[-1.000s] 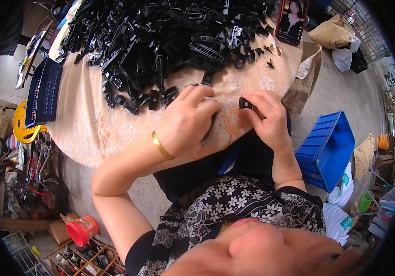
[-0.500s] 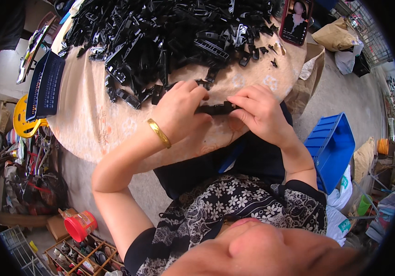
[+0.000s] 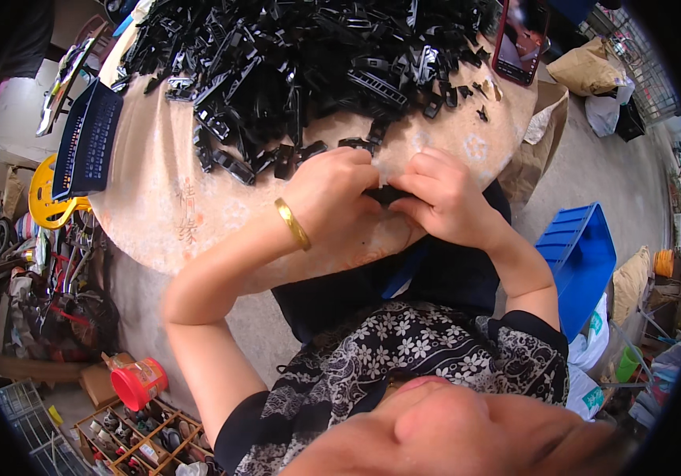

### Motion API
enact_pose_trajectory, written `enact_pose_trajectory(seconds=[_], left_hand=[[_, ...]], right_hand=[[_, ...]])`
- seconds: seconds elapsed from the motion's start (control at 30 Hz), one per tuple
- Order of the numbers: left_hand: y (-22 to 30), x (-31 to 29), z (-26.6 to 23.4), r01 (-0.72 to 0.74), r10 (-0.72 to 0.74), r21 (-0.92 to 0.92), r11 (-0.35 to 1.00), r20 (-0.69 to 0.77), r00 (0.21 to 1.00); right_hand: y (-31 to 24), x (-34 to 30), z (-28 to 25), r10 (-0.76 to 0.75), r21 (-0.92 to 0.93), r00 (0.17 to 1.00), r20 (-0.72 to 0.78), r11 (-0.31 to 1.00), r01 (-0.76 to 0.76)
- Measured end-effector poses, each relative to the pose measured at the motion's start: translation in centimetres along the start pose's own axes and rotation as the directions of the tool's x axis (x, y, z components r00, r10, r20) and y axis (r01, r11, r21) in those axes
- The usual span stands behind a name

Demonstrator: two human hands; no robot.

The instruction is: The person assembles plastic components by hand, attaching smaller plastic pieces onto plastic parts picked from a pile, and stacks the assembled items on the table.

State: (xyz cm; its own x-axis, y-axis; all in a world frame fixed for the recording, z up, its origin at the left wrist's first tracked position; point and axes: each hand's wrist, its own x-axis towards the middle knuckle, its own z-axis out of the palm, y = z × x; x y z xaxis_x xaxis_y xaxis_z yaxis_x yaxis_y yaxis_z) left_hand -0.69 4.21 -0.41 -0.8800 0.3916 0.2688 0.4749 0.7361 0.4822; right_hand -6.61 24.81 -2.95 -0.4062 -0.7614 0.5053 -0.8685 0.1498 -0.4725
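Observation:
Between my hands is a small black plastic part (image 3: 388,193), mostly hidden by my fingers. My left hand (image 3: 332,193) is closed round its left end, with a gold bangle on that wrist. At the other end, the thumb and fingers of my right hand (image 3: 439,194) pinch it. Both hands are above the near part of a cloth-covered round table (image 3: 146,210). Just beyond them spreads a large heap of black plastic parts (image 3: 293,71), with a few loose pieces at its near edge.
A phone (image 3: 521,40) lies at the table's far right. On the left, a dark blue basket (image 3: 90,143) rests by a yellow stool (image 3: 43,194). A blue crate (image 3: 574,266) stands to the right, and a red bucket (image 3: 139,383) at the lower left.
My hands have drawn closer together, so less of the black part shows between them. The whole view has shifted slightly, and the phone's screen picture differs.

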Motion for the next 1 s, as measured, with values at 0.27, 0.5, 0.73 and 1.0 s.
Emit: enact_pose_trajectory(seconds=[0.27, 0.5, 0.73, 1.0], left_hand=[[-4.1, 0.6, -5.4, 0.299, -0.197, 0.231, 0.926, -0.381, 0.904], [-4.7, 0.9, -2.8, 0.438, -0.278, 0.488, 0.755, -0.367, 0.888], [-1.3, 0.8, -1.9, 0.126, -0.006, 0.331, 0.935, -0.344, 0.939], [0.4, 0.0, 0.7, -0.094, 0.095, 0.107, 0.990, -0.007, 0.995]], right_hand=[[0.3, 1.9, -0.6, -0.002, 0.073, 0.999, 0.043, 0.997, -0.001], [1.1, 5.1, 2.7, -0.110, -0.226, 0.991, 0.073, 0.966, 0.124], [-0.1, 2.3, 0.5, 0.088, 0.121, 0.986, -0.142, 0.990, -0.071], [0.9, -1.3, -2.0, 0.220, -0.016, 0.973, -0.072, 0.975, -0.221]])
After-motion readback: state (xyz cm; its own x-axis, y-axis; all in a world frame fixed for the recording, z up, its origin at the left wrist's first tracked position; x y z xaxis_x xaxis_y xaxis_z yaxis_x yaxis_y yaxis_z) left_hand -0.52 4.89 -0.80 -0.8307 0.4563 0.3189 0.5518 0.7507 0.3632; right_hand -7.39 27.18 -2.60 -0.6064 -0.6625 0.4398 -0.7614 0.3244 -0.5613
